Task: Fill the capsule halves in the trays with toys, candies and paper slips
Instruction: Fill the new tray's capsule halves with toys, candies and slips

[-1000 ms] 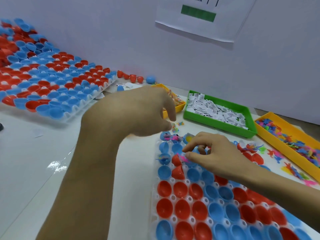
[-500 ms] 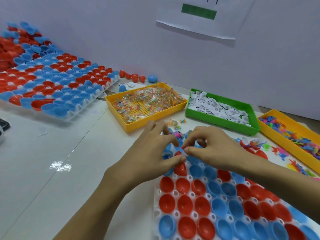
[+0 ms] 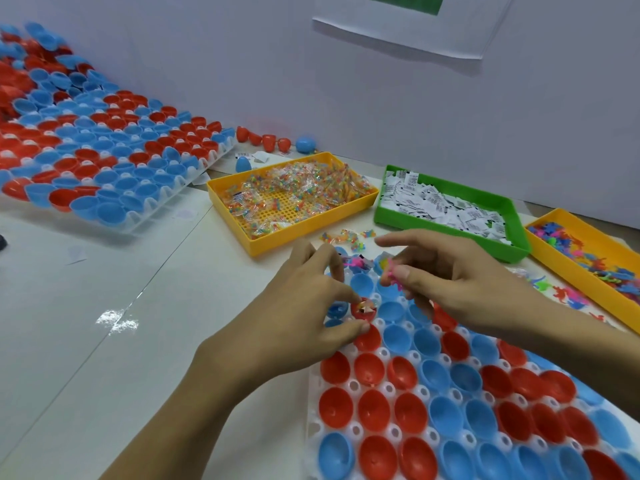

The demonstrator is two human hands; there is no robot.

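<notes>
Left hand (image 3: 304,306) fingers pinching filled red plastic capsule half (image 3: 363,309) | right hand (image 3: 460,282) pinching featherlight pink plastic toy (image 3: 390,271) | likely slippery; best held by its edges

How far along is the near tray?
Done: only a few far-end halves hold items, such as the red half at the left hand. In hand: the right hand pinches a pink toy over that end. Left: the near tray's other red and blue halves look empty; candy bin, slip bin and toy bin remain stocked.
</notes>
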